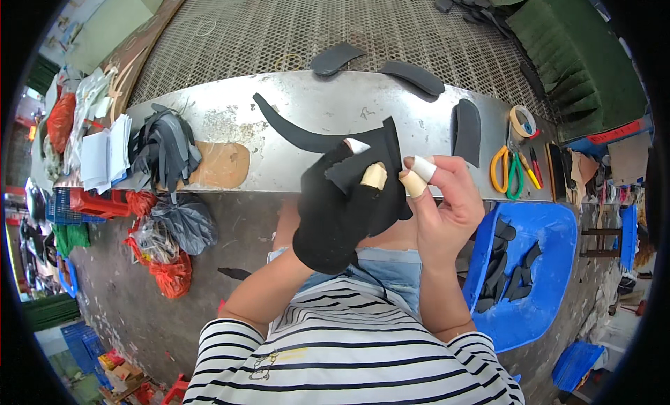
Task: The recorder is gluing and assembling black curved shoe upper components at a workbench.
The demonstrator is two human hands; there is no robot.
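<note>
My left hand (335,203), in a black glove with tape on its fingertips, is closed on a black sheet piece (377,141). A long curved tail of that piece reaches out to the left over the metal table (223,126). Close by on the right, my bare right hand (447,199) has its taped thumb and index finger pinched together at the piece's right edge. Whatever lies between those fingertips is too small or hidden to make out. Part of the black piece disappears behind the glove.
Black curved pads (412,77) lie along the table's far side, before a mesh surface (293,28). At right are scissors (515,173), a tape roll (521,120) and a blue tub (537,300) of black pieces. Dark strips (164,147) are heaped at left beside a tan board (220,164).
</note>
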